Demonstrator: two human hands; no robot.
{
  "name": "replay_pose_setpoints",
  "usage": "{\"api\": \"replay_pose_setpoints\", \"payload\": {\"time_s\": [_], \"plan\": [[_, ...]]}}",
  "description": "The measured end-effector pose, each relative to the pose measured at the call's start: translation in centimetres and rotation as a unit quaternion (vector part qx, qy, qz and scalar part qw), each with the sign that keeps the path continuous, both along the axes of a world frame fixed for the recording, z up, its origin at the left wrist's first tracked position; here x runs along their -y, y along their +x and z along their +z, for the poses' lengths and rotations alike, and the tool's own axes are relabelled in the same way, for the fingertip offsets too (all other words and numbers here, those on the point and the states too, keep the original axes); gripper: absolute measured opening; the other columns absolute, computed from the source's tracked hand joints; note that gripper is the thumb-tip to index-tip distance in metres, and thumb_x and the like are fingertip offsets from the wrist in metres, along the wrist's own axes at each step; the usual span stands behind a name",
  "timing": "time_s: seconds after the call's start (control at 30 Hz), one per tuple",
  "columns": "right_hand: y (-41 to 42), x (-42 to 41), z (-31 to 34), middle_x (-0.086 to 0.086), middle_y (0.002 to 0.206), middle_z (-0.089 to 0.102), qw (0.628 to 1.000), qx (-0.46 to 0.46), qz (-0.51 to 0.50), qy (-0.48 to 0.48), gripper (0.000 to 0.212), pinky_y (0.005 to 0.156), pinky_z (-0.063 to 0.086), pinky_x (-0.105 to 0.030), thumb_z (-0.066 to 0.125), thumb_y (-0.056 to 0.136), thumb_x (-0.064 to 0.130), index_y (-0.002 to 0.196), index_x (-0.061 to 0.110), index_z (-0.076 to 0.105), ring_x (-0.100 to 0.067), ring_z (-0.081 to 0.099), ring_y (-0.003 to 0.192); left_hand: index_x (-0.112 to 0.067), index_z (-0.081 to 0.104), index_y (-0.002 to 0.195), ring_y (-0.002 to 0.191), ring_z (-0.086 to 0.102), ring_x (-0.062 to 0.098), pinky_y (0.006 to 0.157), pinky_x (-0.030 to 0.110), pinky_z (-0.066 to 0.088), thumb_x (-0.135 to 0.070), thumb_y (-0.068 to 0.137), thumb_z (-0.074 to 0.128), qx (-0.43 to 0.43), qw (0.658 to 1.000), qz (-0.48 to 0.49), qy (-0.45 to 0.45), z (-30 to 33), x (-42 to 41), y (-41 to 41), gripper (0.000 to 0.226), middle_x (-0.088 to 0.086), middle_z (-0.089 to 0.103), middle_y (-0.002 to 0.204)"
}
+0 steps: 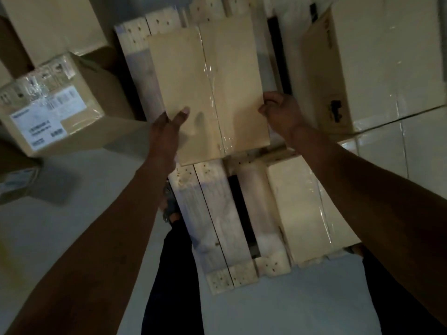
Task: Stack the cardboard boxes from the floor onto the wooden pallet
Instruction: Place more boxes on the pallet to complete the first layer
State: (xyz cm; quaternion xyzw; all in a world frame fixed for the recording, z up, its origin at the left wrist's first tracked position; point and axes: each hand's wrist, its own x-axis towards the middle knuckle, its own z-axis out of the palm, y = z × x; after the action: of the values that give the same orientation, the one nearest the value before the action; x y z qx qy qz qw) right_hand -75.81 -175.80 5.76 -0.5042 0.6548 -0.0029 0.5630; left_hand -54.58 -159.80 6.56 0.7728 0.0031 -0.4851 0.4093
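Your left hand (pixel 169 124) and right hand (pixel 278 112) clamp the box (pixel 208 93) by its near corners. Its long axis runs near to far, above the pallet (pixel 212 213).

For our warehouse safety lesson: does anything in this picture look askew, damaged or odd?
Only slightly. The taped box held by the left hand and right hand sits skewed to the wooden pallet slats. The labelled box on the left looks tilted. No damage or spills show, though the picture is dim.
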Motion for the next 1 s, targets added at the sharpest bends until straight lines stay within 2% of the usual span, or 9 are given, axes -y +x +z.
{"api": "replay_pose_setpoints", "payload": {"time_s": [0.07,0.2,0.33,0.43,0.53,0.63,0.73,0.9,1.0], "plan": [[-0.2,1.9,0.6,-0.009,0.13,0.067,1.0,-0.006,-0.005,-0.009,0.045,0.096,0.055,-0.03,0.067,0.09,0.01,0.135,0.01,0.064,-0.024,0.065,0.116,-0.03,0.068,0.095,0.11,0.064,0.021,0.11,0.05,0.048,-0.038,0.088,0.078,-0.017,1.0,0.024,0.006,1.1,2.2,-0.5,0.015,-0.008,0.07,0.11],[-1.7,7.2,3.1,-0.008,0.125,0.067,0.999,-0.013,0.023,-0.046,0.04,0.092,0.055,-0.032,0.065,0.092,0.012,0.132,0.01,0.066,-0.022,0.065,0.109,-0.033,0.076,0.111,0.108,0.069,0.019,0.093,0.054,0.058,-0.044,0.08,0.083,-0.083,0.996,0.014,0.028,3.2,5.3,-3.4,0.033,-0.01,0.076,0.111],[-5.6,10.8,5.2,-0.007,0.124,0.07,0.996,-0.068,0.027,-0.056,0.048,0.099,0.056,-0.035,0.071,0.08,0.028,0.127,0.017,0.071,-0.023,0.067,0.109,-0.026,0.076,0.113,0.08,0.072,0.005,0.083,0.046,0.061,-0.036,0.085,0.081,-0.137,0.99,0.009,0.021,3.8,7.6,-7.9,0.03,-0.016,0.077,0.084],[-8.3,11.5,5.2,-0.013,0.121,0.072,0.995,-0.079,0.035,-0.049,0.061,0.101,0.056,-0.043,0.067,0.066,0.034,0.124,0.016,0.073,-0.029,0.07,0.108,-0.025,0.073,0.115,0.085,0.061,0.007,0.088,0.045,0.057,-0.034,0.089,0.077,-0.15,0.988,0.001,0.02,3.7,8.0,-10.2,0.028,-0.013,0.068,0.094],[-10.0,10.9,5.3,-0.015,0.122,0.071,0.995,-0.085,0.034,-0.039,0.052,0.098,0.056,-0.037,0.069,0.076,0.024,0.127,0.015,0.07,-0.03,0.068,0.11,-0.035,0.07,0.104,0.089,0.056,0.003,0.09,0.045,0.055,-0.035,0.089,0.077,-0.155,0.988,-0.003,0.018,3.1,7.6,-11.7,0.016,-0.017,0.064,0.099],[-11.4,10.2,4.5,-0.015,0.122,0.071,0.994,-0.091,0.048,-0.045,0.049,0.086,0.052,-0.031,0.062,0.081,0.021,0.129,0.016,0.069,-0.028,0.067,0.108,-0.032,0.07,0.121,0.1,0.059,0.007,0.089,0.044,0.055,-0.037,0.086,0.08,-0.155,0.988,-0.005,0.023,3.1,7.3,-12.8,0.037,-0.014,0.067,0.115],[-12.6,9.4,4.1,-0.015,0.128,0.069,0.992,-0.102,0.056,-0.051,0.046,0.085,0.048,-0.026,0.058,0.086,0.017,0.131,0.018,0.068,-0.025,0.065,0.106,-0.03,0.07,0.123,0.101,0.063,0.012,0.084,0.037,0.056,-0.031,0.088,0.078,-0.143,0.99,-0.004,0.01,2.9,7.0,-13.9,0.035,-0.013,0.07,0.112],[-14.3,9.2,4.0,-0.017,0.123,0.071,0.988,-0.125,0.061,-0.064,0.049,0.1,0.054,-0.039,0.054,0.078,0.024,0.122,0.016,0.073,-0.037,0.066,0.115,-0.034,0.07,0.116,0.096,0.065,0.006,0.08,0.033,0.056,-0.025,0.092,0.075,-0.128,0.991,-0.02,-0.021,2.3,7.5,-15.3,0.026,-0.018,0.07,0.105],[-14.9,9.4,4.0,-0.018,0.121,0.071,0.985,-0.13,0.075,-0.086,0.042,0.105,0.052,-0.041,0.055,0.08,0.024,0.115,0.012,0.075,-0.037,0.064,0.117,-0.031,0.069,0.128,0.097,0.063,0.003,0.084,0.039,0.057,-0.026,0.092,0.074,-0.117,0.992,-0.044,-0.023,1.8,7.6,-16.0,0.037,-0.018,0.072,0.109]]}}
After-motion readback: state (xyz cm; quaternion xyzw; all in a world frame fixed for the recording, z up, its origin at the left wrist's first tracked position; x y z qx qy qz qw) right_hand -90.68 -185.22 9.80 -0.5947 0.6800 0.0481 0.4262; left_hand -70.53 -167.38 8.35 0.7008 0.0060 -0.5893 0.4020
